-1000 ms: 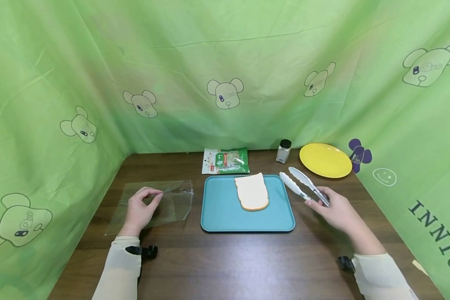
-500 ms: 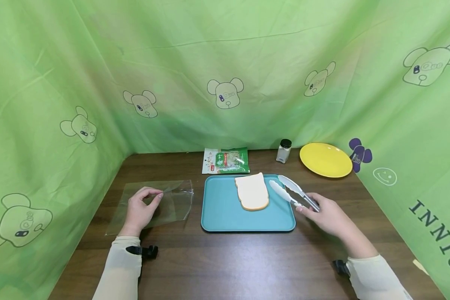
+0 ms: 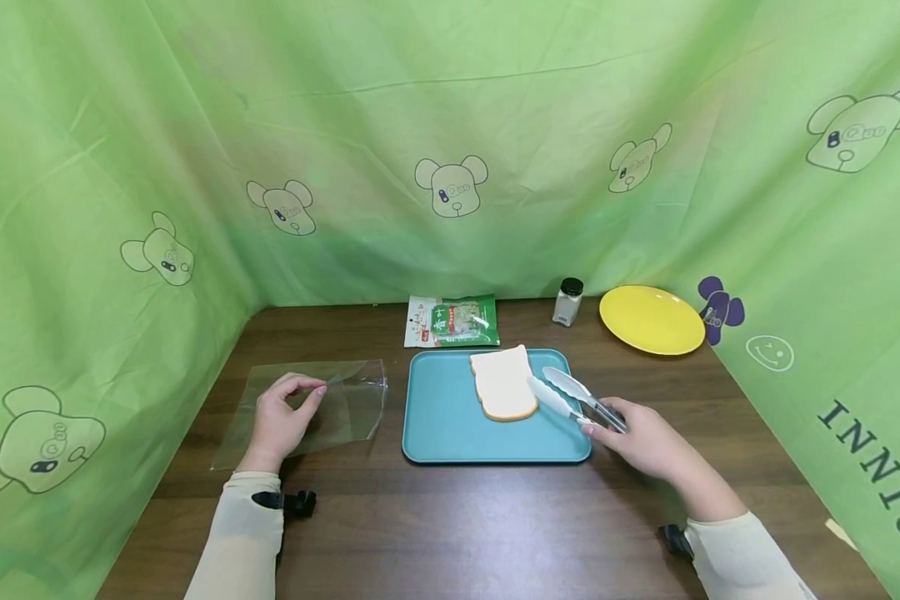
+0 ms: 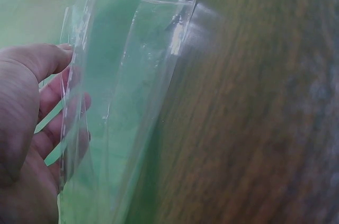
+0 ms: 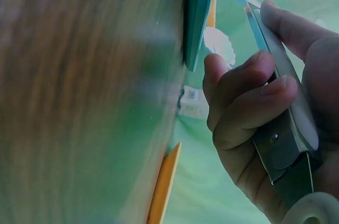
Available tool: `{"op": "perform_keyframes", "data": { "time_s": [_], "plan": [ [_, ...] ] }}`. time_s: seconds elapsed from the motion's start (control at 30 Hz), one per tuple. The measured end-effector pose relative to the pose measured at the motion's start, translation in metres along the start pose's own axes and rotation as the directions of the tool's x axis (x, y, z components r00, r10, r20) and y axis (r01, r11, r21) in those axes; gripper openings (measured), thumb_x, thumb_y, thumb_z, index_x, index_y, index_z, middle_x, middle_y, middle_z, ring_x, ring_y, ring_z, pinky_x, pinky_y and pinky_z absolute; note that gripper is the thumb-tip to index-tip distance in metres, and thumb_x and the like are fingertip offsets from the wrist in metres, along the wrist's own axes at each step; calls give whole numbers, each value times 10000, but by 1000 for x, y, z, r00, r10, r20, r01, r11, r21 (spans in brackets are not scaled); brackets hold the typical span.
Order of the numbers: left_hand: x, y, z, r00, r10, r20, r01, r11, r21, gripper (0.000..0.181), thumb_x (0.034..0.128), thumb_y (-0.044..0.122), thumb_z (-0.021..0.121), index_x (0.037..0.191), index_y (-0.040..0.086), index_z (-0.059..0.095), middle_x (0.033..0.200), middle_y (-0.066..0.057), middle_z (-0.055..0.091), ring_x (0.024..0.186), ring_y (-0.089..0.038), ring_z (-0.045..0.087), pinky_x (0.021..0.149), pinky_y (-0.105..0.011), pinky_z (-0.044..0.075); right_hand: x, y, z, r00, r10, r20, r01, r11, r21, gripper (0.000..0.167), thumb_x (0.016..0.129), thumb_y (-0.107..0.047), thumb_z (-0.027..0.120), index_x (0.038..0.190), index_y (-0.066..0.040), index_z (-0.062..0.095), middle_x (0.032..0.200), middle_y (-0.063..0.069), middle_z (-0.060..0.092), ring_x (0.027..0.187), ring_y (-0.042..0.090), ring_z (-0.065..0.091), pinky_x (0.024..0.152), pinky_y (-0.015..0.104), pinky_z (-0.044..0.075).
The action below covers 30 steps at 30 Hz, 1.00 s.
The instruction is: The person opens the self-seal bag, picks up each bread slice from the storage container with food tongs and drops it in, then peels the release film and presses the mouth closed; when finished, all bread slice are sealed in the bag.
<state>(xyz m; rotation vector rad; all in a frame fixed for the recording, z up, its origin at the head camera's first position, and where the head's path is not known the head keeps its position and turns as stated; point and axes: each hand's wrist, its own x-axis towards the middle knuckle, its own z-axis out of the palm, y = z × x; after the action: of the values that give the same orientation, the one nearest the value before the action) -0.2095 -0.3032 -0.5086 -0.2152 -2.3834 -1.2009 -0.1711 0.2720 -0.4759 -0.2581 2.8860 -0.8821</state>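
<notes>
- Gripped metal tongs in the right hand, thumb on one arm and fingers curled round the other, apparently to govern their spread with a simple squeeze
- Had the tongs' white tips apart over the right part of a teal tray, one right by the edge of a slice of bread; could not tell whether touching or just beside
- Angled the tongs in from the tray's right side, likely to meet the bread from its edge instead of crossing over it
- Had the bread lying flat near the tray's middle, toward the far rim, presumably for a clean base off the wooden tabletop
- Pinched clear plastic film between thumb and fingertips of the left hand, seemingly to lift its edge; could not tell whether a bag or a sheet
- Had both hands well apart, on opposite sides of the tray
- Had a green-and-white packet, a black-lidded jar and a yellow plate along the back by the green curtain, perhaps for working room in front
</notes>
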Motion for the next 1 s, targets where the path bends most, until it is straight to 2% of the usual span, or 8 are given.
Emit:
{"op": "perform_keyframes", "data": {
  "time_s": [0.3,0.4,0.57,0.63,0.73,0.83,1.0],
  "plan": [
    [1,1,0,1000,6,-15,-6,1000,-9,69,952,146,804,1004,190,812,1000,57,727,1007,-101,639,913,-286,482,0,-8,6,999,5,41,-5,1000,11,680,961,-550,722,1337,9,631,928,20,642,833,195,570,728,371,475],
    [1,0,1,999,28,-20,-28,1000,-10,72,948,129,805,1001,178,811,1000,43,731,1005,-96,644,910,-255,474,1,-9,8,999,-6,43,5,1000,21,645,966,-532,724,1323,-1,642,881,4,637,815,187,571,728,376,482],
    [1,-2,2,998,59,-30,-59,998,-14,73,940,106,808,989,161,808,994,27,732,1000,-75,644,903,-233,470,3,-10,9,999,-37,28,37,999,-5,600,973,-489,735,1323,-7,661,951,3,663,869,189,578,811,428,518],
    [1,-2,2,997,64,-32,-64,998,-13,76,939,107,809,990,163,809,992,31,732,996,-66,642,902,-234,471,3,-11,9,999,-38,39,38,999,-1,572,977,-453,742,1335,-14,664,915,3,661,827,180,577,769,410,521],
    [1,-3,2,997,66,-34,-66,998,-13,79,938,105,810,990,164,810,988,34,733,993,-63,643,901,-242,474,3,-12,9,996,-5,92,0,999,54,532,988,-406,741,1361,-37,652,750,13,636,649,166,576,593,358,513],
    [2,-3,2,997,65,-36,-65,998,-14,79,937,101,810,987,162,809,985,35,733,993,-63,643,898,-249,474,3,-13,8,990,30,136,-44,994,101,563,1001,-378,730,1420,-19,615,624,23,575,496,167,550,456,336,484],
    [2,-3,2,998,61,-30,-62,998,-24,77,939,104,809,990,162,807,988,37,731,996,-62,639,899,-270,476,7,-10,3,989,47,142,-62,992,105,561,1018,-334,714,1456,-4,595,560,10,513,434,168,520,415,358,489]
  ]
}}
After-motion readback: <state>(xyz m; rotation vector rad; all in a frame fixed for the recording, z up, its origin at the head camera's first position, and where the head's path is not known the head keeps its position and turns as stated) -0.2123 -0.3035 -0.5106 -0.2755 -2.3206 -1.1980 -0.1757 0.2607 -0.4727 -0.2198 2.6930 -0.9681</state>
